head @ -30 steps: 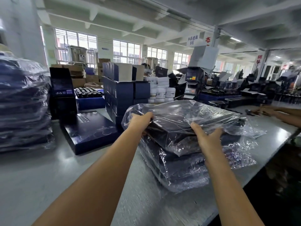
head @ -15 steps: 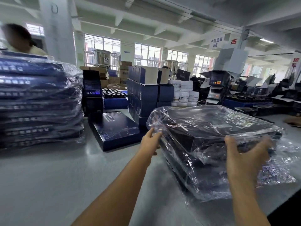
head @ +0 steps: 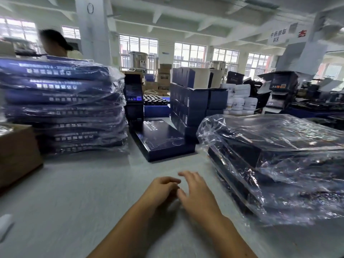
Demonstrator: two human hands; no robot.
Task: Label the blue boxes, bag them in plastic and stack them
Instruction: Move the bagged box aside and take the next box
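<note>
Both empty, fingers loose, left hand and right hand over the table; slick loose plastic may let the right-side bagged stack slide when topped.

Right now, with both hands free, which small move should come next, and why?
Probably reach forward for the flat blue box: it lies unbagged on the table, the right pile is already wrapped, and the left hand and right hand hold nothing.
</note>
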